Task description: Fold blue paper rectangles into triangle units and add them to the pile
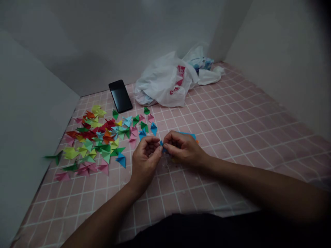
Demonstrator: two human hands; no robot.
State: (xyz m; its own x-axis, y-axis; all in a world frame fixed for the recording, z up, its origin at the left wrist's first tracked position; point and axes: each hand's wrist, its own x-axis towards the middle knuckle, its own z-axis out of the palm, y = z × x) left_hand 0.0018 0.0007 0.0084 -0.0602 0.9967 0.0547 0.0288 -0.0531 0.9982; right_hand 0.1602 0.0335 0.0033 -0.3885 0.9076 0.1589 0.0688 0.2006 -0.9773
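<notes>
The pink tiled floor (232, 131) carries many folded paper pieces (95, 137), a black phone (120, 95) and a white plastic bag (165, 82).

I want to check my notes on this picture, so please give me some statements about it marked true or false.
1. The left hand and the right hand both pinch a small blue paper piece. True.
2. The pile of folded paper pieces lies to the right of the hands. False: it lies to their left.
3. The phone has a lit screen. False: its screen is dark.
4. A white plastic bag lies at the back, beyond the hands. True.
5. The surface is plain green. False: it is pink with a white grid.
</notes>
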